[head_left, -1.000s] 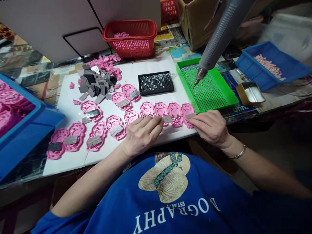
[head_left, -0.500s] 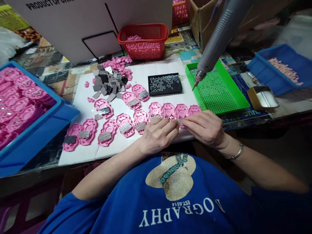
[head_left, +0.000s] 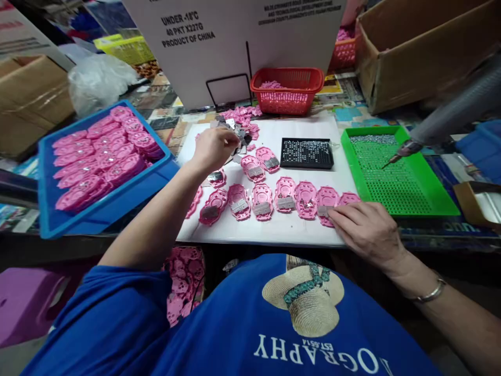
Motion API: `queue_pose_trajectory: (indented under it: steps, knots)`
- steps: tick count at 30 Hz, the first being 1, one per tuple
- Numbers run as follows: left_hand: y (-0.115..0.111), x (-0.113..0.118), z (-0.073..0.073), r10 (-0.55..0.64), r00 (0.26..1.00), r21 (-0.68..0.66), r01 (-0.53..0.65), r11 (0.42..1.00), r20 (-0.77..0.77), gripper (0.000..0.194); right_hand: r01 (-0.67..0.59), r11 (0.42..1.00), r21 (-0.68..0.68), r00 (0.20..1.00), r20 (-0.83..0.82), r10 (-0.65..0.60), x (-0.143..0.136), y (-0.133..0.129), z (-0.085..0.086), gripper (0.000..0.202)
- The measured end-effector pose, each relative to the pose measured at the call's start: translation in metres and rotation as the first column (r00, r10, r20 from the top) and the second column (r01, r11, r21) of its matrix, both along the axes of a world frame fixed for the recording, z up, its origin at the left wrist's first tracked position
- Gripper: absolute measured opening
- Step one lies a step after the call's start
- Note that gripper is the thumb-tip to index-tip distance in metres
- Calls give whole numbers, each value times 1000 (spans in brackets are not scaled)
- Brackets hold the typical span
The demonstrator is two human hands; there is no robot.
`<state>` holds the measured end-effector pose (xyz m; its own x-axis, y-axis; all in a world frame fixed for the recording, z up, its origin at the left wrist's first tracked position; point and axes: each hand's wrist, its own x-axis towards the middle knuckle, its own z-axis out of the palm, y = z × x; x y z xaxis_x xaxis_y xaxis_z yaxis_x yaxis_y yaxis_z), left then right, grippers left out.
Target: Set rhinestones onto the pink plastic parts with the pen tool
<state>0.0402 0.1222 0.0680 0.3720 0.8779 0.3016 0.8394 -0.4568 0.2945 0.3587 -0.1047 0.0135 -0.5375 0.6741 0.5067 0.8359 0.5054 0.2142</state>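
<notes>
My left hand (head_left: 216,147) reaches over the pile of small flat grey plates (head_left: 246,137) at the back of the white board. Its fingers are curled together; what lies between them, if anything, is hidden. Along the board's front runs a row of pink plastic casings (head_left: 285,188), several bearing a grey plate across the lower half. Toward the row's right end my right hand (head_left: 368,230) pinches the edge of a grey plate (head_left: 324,211) lying on a pink casing (head_left: 327,195). The casing at the far right is partly covered by that hand.
A black tray of screws (head_left: 307,166) and a green tray (head_left: 442,209) sit beyond the row. An electric screwdriver (head_left: 415,141) hangs over the green tray. Left stands a blue bin (head_left: 102,222) of stacked pink casings; a red basket (head_left: 287,99) is at the back.
My left hand has left the row and moved back-left to the plate pile. My right hand stays at the row's right end. The view has swung left.
</notes>
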Motion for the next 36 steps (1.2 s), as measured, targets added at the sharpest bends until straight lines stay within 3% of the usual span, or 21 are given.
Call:
queue_pose_trajectory:
  steps: [4, 9, 14, 19, 21, 23, 25, 27, 29, 32, 36]
  knots:
    - [27, -7, -10, 59, 985, -119, -79, 990, -162, 19, -2, 1000, -1, 999, -50, 2, 2, -1, 0, 10]
    - [46, -6, -22, 41, 971, -145, -77, 987, -234, 28, -25, 1000, -17, 997, -69, 23, 5, -1, 2, 11]
    - [53, -8, -26, 20, 979, -131, -48, 990, -201, 19, -36, 999, -15, 996, -86, 35, 5, -1, 2, 14]
    - [50, -12, -19, 36, 989, -126, -55, 991, -145, 17, -65, 998, -24, 992, -108, 62, 3, 1, 7, 17]
    - [46, -11, -13, 62, 998, -165, -63, 984, -15, 19, -70, 997, -33, 988, -144, 65, 2, 3, 11, 16]
    - [37, -6, -8, 110, 959, -293, -29, 956, 262, 22, -80, 996, -47, 976, -204, 69, 1, 4, 16, 13]
    - [23, 4, -4, 179, 812, -441, 105, 891, 555, 23, -94, 993, -67, 959, -274, 72, 0, 8, 21, 11]
    - [3, 18, -2, 216, 663, -506, 281, 815, 717, 21, -105, 991, -86, 940, -334, 71, -3, 12, 27, 10]
    - [-21, 34, -2, 244, 565, -529, 419, 738, 788, 25, -120, 989, -92, 921, -383, 76, -9, 19, 33, 10]
    - [-58, 55, -4, 241, 489, -514, 562, 648, 838, 32, -152, 985, -79, 896, -432, 104, -20, 31, 41, 10]
    - [-97, 76, -10, 199, 457, -474, 631, 615, 867, 33, -171, 983, -71, 883, -453, 121, -34, 45, 44, 13]
